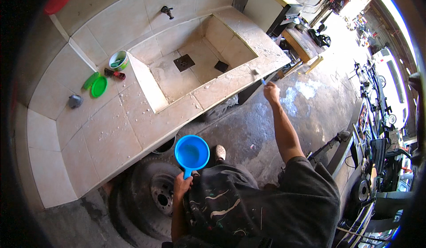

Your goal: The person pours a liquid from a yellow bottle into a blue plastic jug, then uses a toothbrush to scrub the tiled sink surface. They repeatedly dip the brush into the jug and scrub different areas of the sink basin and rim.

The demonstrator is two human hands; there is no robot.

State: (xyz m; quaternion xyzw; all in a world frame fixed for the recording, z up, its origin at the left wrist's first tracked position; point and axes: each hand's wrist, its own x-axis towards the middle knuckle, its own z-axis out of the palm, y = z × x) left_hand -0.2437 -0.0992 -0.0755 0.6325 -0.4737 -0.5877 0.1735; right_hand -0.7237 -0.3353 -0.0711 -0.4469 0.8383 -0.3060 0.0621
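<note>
The left hand (181, 185) is closed around the handle of a blue dipper (191, 152), in front of the tiled surface (108, 137). The right hand (271, 92) curls around a blue-handled tool (263, 82) near the surface's edge, beside the sink (175, 39).

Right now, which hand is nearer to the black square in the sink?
Right. The right hand is right of the black square, past the counter's edge; the left hand is farther, at its lower left in the picture.
</note>
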